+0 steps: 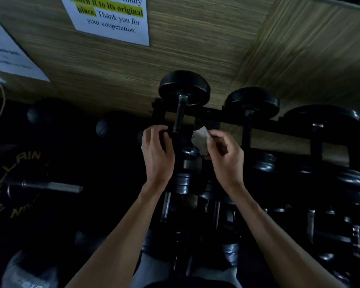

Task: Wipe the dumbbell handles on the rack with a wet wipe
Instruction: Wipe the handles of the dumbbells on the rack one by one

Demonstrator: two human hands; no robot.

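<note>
Now right hand (pixel 224 154) pinches the wet wipe (pixel 200 139) beside the dumbbell handle (pixel 180 115).

Two hands: the left hand (pixel 157 151) and the right hand (pixel 227 156). One wet wipe (pixel 201 139). Two paper notices on the far wall, one (pixel 110 17) centre-left, one (pixel 6 50) far left. At least three dumbbells on the rack (pixel 279 126); the rest are too dark to count.

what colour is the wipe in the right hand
The wipe in the right hand is white to pale grey; head view.
</note>
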